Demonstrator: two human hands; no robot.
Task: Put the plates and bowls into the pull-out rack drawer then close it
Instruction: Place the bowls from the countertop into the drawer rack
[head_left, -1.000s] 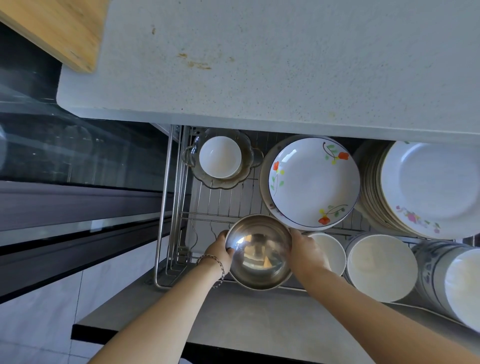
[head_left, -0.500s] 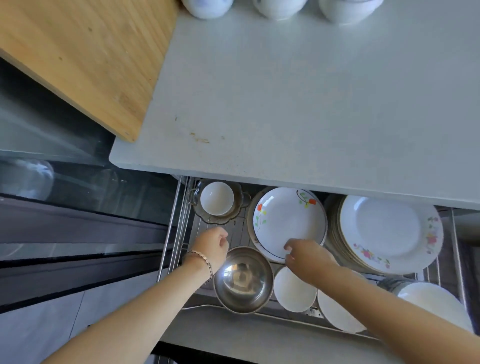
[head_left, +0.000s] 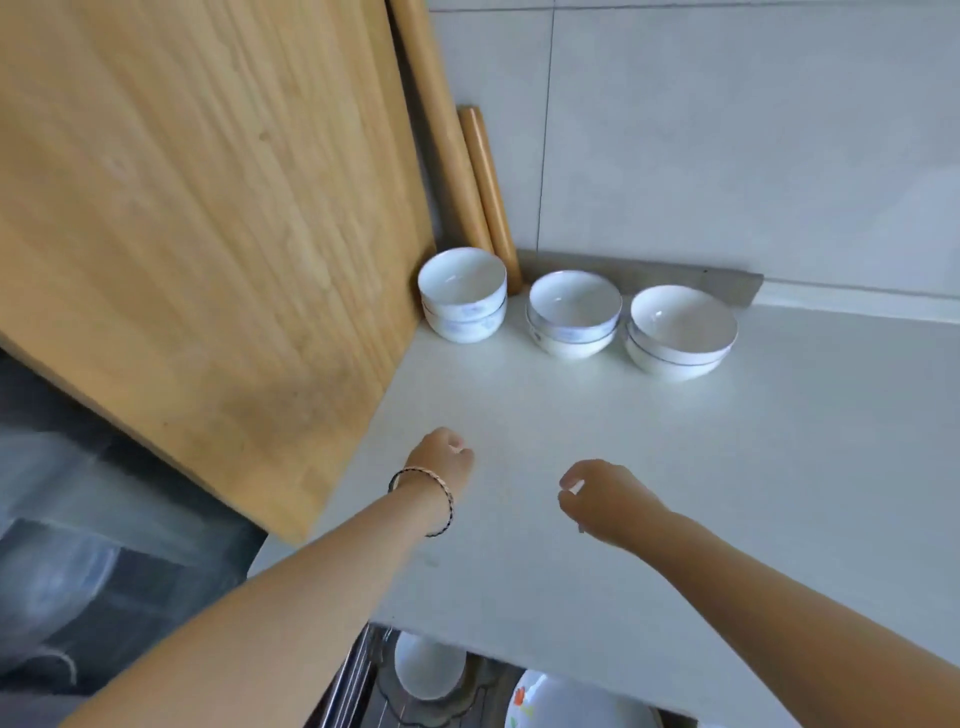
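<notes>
Wooden cutting board (head_left: 208, 234) taken as reference; it stands tilted on the left end of the white desk (head_left: 727, 467). Just beside the board's right edge, at the back, two wooden rolling pins (head_left: 441, 130) lean against the tiled wall. Three stacks of white bowls stand in a row to the right of the board: the left bowl stack (head_left: 462, 296) touches or nearly touches the board, the middle bowl stack (head_left: 574, 314) is next along, and the right bowl stack (head_left: 680, 332) is farthest from it. The stacks stand close together but apart. Each appears to be two nested bowls. Both forearms extend over the desk in front of the board's lower right edge. The left hand (head_left: 441, 460), with a bracelet (head_left: 431, 499) at the wrist, is near the board, fingers loosely curled and holding nothing. The right hand (head_left: 602, 499) is farther right of the board, fingers likewise loosely curled, gripping nothing. Below the board's near corner, under the desk's front edge, the pull-out rack drawer (head_left: 353, 675) stands open, showing a small white bowl (head_left: 428, 670) and a flower-painted plate (head_left: 571, 701).
</notes>
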